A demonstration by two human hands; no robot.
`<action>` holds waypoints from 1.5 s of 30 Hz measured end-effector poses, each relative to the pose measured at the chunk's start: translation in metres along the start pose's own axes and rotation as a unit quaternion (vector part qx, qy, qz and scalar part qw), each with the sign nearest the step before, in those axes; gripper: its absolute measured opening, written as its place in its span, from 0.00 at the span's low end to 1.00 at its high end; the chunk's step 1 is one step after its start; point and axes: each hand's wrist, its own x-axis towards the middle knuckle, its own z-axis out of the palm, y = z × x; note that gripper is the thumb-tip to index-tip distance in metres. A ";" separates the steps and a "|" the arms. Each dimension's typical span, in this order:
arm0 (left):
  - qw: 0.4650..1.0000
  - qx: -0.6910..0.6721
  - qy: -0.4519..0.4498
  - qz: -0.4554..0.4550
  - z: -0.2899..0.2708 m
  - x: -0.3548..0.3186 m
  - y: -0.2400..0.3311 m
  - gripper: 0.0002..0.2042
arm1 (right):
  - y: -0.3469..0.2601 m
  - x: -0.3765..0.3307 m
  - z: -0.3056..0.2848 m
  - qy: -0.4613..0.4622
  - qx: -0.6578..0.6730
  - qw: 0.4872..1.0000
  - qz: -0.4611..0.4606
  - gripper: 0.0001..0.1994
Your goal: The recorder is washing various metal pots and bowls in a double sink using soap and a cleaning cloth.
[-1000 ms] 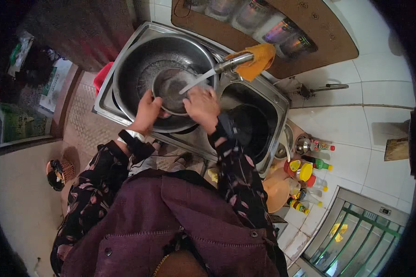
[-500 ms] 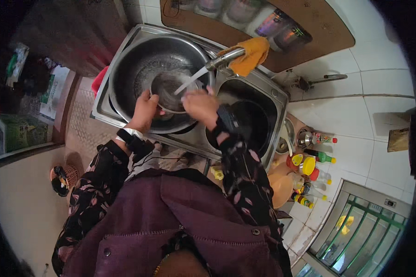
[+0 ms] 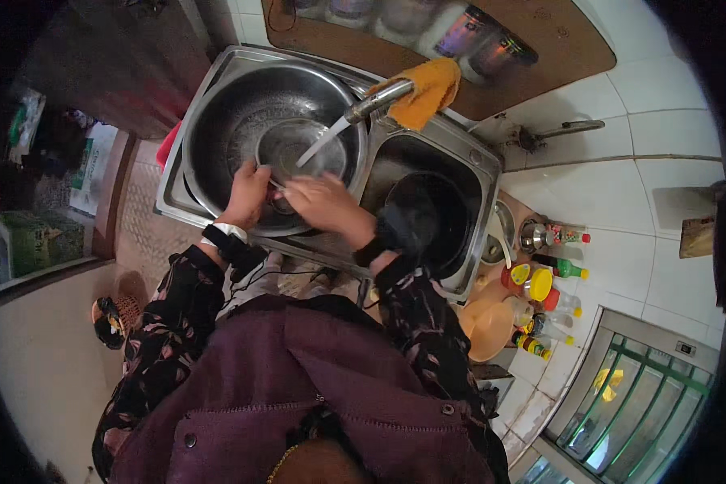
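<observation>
A shallow metal bowl (image 3: 313, 135) is tilted inside the large steel basin (image 3: 187, 149). Water runs from the faucet (image 3: 379, 102) into the bowl. My left hand (image 3: 248, 194) grips the bowl's near-left rim, thumb on top. My right hand (image 3: 327, 208) is closed over the near rim, close to the left hand, its fingers slightly blurred. The undersides of both hands' grips are hidden.
The basin sits in the left half of a steel double sink (image 3: 173, 198). A dark pan (image 3: 427, 218) lies in the right half. An orange cloth (image 3: 427, 93) hangs over the faucet. Several bottles (image 3: 569, 270) and an orange bowl (image 3: 488, 331) stand to the right.
My right hand has moved from the bowl's right side to its near rim, leftward toward my left hand. The left hand keeps its grip, and the water still runs.
</observation>
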 end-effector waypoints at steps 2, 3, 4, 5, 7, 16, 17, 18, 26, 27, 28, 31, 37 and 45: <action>1.000 0.000 -0.007 0.024 0.000 0.006 -0.009 0.10 | -0.012 0.018 -0.014 -0.025 -0.001 0.999 0.046 0.17; 1.000 0.003 -0.012 0.022 0.004 0.005 -0.008 0.10 | -0.013 0.032 -0.026 -0.051 0.000 0.995 0.089 0.17; 0.999 0.006 -0.030 0.011 0.010 -0.001 -0.001 0.10 | -0.011 0.039 -0.032 -0.075 0.002 0.988 0.135 0.17; 0.999 0.010 -0.049 0.000 0.017 -0.007 0.007 0.10 | -0.002 0.037 -0.035 -0.071 0.002 0.987 0.142 0.17; 0.999 0.014 -0.027 -0.015 -0.003 -0.013 0.004 0.09 | 0.019 0.041 -0.018 0.027 -0.182 0.982 0.038 0.13; 0.999 0.032 0.002 0.022 0.001 -0.006 0.006 0.10 | -0.011 -0.005 -0.008 0.073 -0.106 0.991 0.024 0.11; 0.999 0.036 0.000 0.023 0.005 -0.004 0.003 0.10 | -0.013 -0.006 -0.005 0.153 -0.021 0.988 0.004 0.10; 0.999 0.040 0.003 0.022 0.007 -0.004 0.003 0.11 | -0.015 -0.003 -0.011 0.154 -0.021 0.988 0.006 0.10; 0.986 -0.070 -0.080 -0.130 0.001 0.000 0.014 0.10 | 0.055 -0.010 -0.087 0.255 -0.098 0.935 0.227 0.10; 0.986 -0.071 -0.080 -0.129 0.002 -0.001 0.015 0.10 | 0.068 -0.015 -0.088 0.244 -0.117 0.914 0.304 0.10; 0.990 -0.062 -0.066 -0.109 0.005 -0.003 0.015 0.10 | 0.078 -0.018 -0.085 0.245 -0.118 0.913 0.305 0.10; 0.996 -0.045 -0.029 -0.068 0.009 -0.005 0.016 0.12 | 0.098 -0.018 -0.076 0.198 -0.099 0.922 0.317 0.09; 0.983 0.141 0.004 0.119 -0.006 0.001 0.028 0.19 | 0.113 -0.012 -0.079 0.217 -0.200 0.922 0.250 0.11; 0.719 0.533 0.070 0.440 -0.031 -0.008 0.075 0.26 | 0.132 -0.017 -0.103 0.277 -0.197 0.874 0.346 0.10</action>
